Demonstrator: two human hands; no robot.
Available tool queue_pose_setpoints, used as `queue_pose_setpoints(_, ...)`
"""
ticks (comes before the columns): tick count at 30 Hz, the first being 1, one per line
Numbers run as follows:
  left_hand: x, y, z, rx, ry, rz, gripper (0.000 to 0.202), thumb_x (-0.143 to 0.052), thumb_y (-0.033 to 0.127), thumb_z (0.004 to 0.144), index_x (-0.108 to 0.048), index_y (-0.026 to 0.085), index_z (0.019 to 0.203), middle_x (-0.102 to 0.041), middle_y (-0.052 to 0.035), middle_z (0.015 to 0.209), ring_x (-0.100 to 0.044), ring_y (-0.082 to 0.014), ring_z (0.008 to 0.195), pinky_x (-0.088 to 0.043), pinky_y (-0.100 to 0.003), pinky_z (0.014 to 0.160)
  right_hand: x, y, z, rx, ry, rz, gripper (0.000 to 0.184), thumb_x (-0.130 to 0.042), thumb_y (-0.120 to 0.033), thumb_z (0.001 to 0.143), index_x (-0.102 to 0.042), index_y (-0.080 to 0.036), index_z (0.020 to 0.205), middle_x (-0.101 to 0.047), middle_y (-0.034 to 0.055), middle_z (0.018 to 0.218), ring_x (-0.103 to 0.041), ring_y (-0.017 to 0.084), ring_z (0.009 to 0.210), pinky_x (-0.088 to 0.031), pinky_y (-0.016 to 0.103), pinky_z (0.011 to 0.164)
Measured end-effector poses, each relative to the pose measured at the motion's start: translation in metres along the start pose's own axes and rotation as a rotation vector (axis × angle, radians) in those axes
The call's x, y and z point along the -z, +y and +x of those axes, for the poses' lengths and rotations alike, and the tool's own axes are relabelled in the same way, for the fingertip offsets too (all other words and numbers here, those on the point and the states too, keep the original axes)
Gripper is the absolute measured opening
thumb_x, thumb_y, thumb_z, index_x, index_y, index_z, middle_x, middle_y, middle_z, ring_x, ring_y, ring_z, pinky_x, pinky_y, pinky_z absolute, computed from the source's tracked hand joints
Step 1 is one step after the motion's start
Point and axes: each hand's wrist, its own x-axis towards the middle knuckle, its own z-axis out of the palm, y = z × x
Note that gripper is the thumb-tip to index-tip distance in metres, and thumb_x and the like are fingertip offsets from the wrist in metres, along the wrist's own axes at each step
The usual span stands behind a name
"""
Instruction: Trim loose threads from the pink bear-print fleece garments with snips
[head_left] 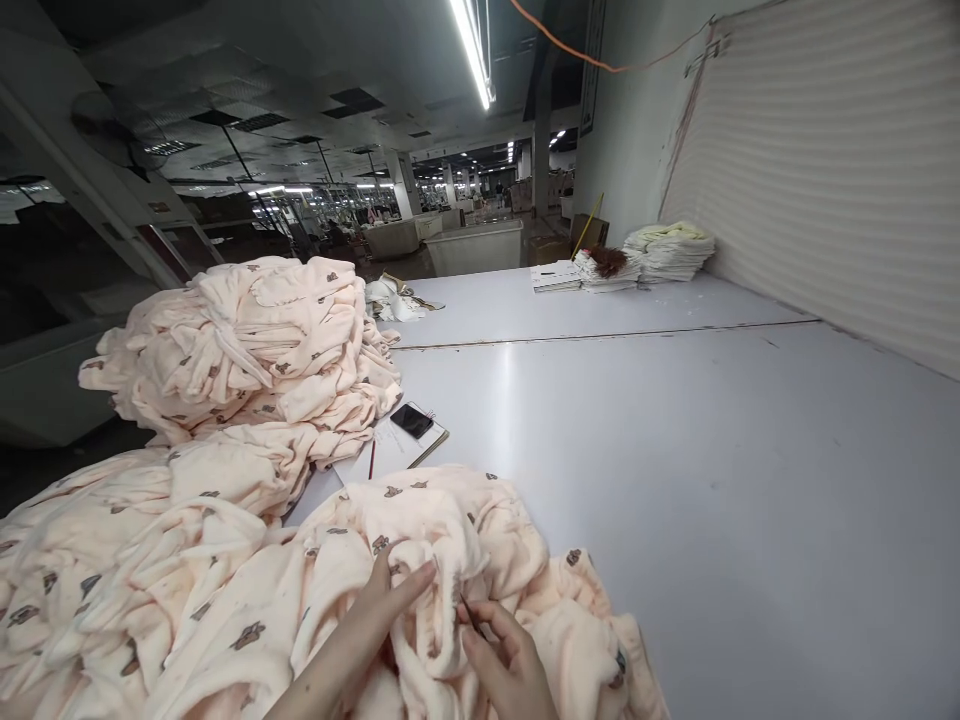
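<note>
A pale pink fleece garment with small brown printed figures lies bunched at the table's near edge. My left hand grips a gathered edge of it, thumb on top and the other fingers hidden in the folds. Close by on the right, my right hand pinches a thin, dark, pointed tool, its tip against the gathered edge. Most of the tool is hidden by the fingers, so its exact kind does not show.
More pink fleece is heaped high on the left. Beyond the garment, a phone rests on papers beside a red pen. Folded cloth stacks stand at the far end of the white table, near the wall.
</note>
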Motion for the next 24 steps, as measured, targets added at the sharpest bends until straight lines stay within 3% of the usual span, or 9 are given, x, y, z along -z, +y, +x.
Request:
queue_pose_setpoints(3,-0.005,0.004,0.011,0.012,0.017,0.062,0.056,-0.081,0.020,0.060,-0.060,0.019,0.112,-0.075,-0.0083,0.097,-0.066,-0.0313,0.100,-0.051,-0.039,0.087,0.000,-0.002,-0.004,0.002,-0.040,-0.018,0.047,-0.067,-0.057,0.074,-0.068,-0.017,0.099,-0.072,0.0094,0.095,-0.068,0.024,0.086,-0.052,0.032,0.077)
queue_pose_setpoints(6,-0.006,-0.010,0.017,0.101,-0.038,-0.047,0.043,-0.071,0.024,0.071,-0.061,0.011,0.110,-0.075,-0.0145,0.092,-0.070,-0.0338,0.091,-0.055,-0.043,0.079,0.010,-0.020,-0.003,0.021,-0.047,-0.128,0.047,-0.066,-0.056,0.075,-0.067,-0.018,0.103,-0.071,0.0090,0.100,-0.069,0.023,0.085,-0.053,0.030,0.076)
queue_pose_setpoints(10,0.001,-0.042,0.019,0.249,-0.112,-0.309,0.049,-0.067,0.035,0.077,-0.059,0.007,0.117,-0.073,-0.0184,0.103,-0.068,-0.0351,0.098,-0.051,-0.047,0.089,0.024,-0.047,0.005,0.126,0.026,-0.446,0.028,-0.058,-0.042,0.085,-0.068,-0.021,0.100,-0.071,0.0074,0.099,-0.066,0.022,0.095,-0.051,0.028,0.082)
queue_pose_setpoints(13,0.005,-0.056,0.016,0.253,-0.081,-0.447,0.055,-0.068,0.034,0.078,-0.054,0.011,0.126,-0.071,-0.0167,0.110,-0.065,-0.0354,0.103,-0.045,-0.050,0.098,0.026,-0.054,0.012,0.232,0.032,-0.665,0.020,-0.055,-0.029,0.087,-0.068,-0.023,0.101,-0.070,0.0051,0.100,-0.065,0.020,0.096,-0.050,0.025,0.083)
queue_pose_setpoints(16,0.004,-0.056,0.011,0.195,-0.049,-0.510,0.055,-0.065,0.032,0.081,-0.051,0.011,0.130,-0.070,-0.0162,0.112,-0.064,-0.0345,0.107,-0.042,-0.049,0.101,0.019,-0.051,0.014,0.313,-0.014,-0.844,0.022,-0.058,-0.022,0.084,-0.067,-0.024,0.105,-0.070,0.0032,0.102,-0.066,0.019,0.094,-0.050,0.024,0.081)
queue_pose_setpoints(21,0.007,-0.038,0.008,0.225,-0.149,-0.514,0.055,-0.064,0.036,0.082,-0.051,0.011,0.130,-0.071,-0.0157,0.112,-0.065,-0.0320,0.105,-0.047,-0.045,0.098,0.002,-0.042,0.011,0.441,-0.065,-1.117,0.030,-0.056,-0.018,0.083,-0.064,-0.024,0.110,-0.072,0.0039,0.097,-0.068,0.023,0.082,-0.050,0.030,0.071)
queue_pose_setpoints(24,0.010,-0.035,0.010,0.270,-0.144,-0.454,0.053,-0.069,0.027,0.078,-0.054,0.008,0.125,-0.071,-0.0155,0.110,-0.065,-0.0308,0.106,-0.050,-0.041,0.095,0.003,-0.040,0.009,0.365,-0.055,-1.058,0.025,-0.055,-0.019,0.085,-0.066,-0.026,0.106,-0.072,0.0027,0.095,-0.068,0.022,0.081,-0.051,0.027,0.070)
